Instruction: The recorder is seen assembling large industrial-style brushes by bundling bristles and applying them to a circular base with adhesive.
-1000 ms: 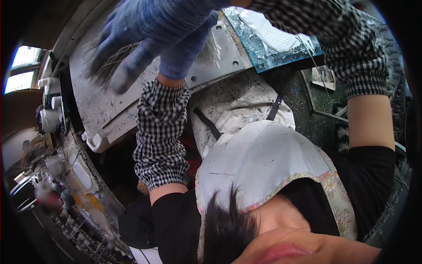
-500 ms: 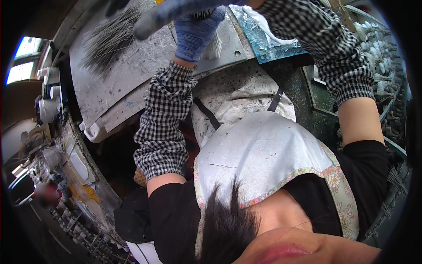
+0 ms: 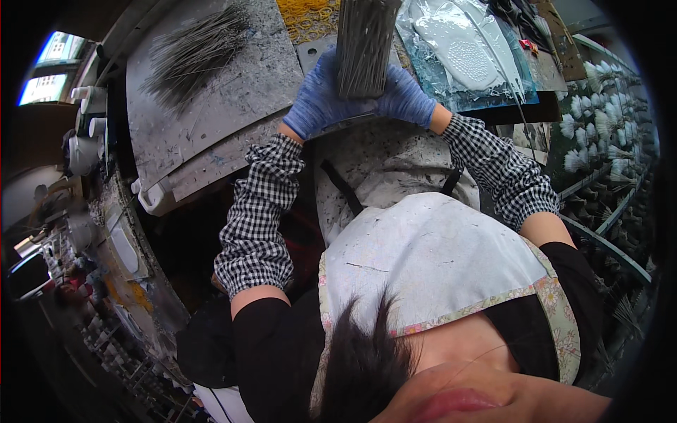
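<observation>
Between my two blue-gloved hands stands a thick bundle of thin grey wires (image 3: 365, 53), pointing away from me. My left hand (image 3: 317, 99) is closed round its left side, and my right hand (image 3: 407, 99) presses against its right side. The bundle hides most of the fingers. To the left, a loose fan of similar grey wires (image 3: 201, 53) lies on the spotted grey board (image 3: 169, 130). Just beyond my left hand is a heap of yellow rubber bands (image 3: 309, 17).
Right of my hands, thick white paste (image 3: 458, 53) is spread on a blue sheet (image 3: 431, 88). A rack (image 3: 596, 194) with several white-tipped bundles (image 3: 599, 113) stands at the far right. A white plastic container (image 3: 154, 197) sits under the board's left front edge.
My right hand has come down and inward from the upper edge to meet my left. The wire bundle now shows fully between them. The paste and yellow bands have come into view.
</observation>
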Demonstrator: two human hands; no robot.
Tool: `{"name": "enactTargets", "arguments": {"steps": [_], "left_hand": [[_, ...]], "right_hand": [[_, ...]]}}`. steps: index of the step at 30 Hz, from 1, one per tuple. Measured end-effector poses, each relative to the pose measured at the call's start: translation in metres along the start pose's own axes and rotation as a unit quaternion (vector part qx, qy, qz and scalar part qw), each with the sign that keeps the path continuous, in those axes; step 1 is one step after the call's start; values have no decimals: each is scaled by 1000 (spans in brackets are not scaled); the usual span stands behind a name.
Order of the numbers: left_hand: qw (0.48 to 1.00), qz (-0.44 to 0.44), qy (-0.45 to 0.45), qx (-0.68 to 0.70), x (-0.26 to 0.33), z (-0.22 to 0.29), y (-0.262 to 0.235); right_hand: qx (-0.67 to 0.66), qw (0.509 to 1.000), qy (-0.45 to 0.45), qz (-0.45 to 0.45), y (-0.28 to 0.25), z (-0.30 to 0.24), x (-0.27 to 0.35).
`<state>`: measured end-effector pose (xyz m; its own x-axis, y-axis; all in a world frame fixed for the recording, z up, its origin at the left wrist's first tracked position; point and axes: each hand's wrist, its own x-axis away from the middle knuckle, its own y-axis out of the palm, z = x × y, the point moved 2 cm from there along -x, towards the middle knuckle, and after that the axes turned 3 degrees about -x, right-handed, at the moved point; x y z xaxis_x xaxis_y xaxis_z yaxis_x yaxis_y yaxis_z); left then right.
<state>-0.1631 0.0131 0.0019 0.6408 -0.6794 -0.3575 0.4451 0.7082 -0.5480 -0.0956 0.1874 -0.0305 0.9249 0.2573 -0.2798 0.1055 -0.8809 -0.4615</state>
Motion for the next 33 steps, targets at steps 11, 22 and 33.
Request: {"name": "enactTargets", "arguments": {"steps": [11,22,33], "left_hand": [[965,-33,-30,-259,22,11,10],[884,201,-219,361,115,99,63],[798,292,-196,489,119,109,84]], "right_hand": [[346,917,-185,-67,-8,-3,15],[-169,953,213,-134,22,-51,116],[71,993,-57,-69,8,-82,109]]}}
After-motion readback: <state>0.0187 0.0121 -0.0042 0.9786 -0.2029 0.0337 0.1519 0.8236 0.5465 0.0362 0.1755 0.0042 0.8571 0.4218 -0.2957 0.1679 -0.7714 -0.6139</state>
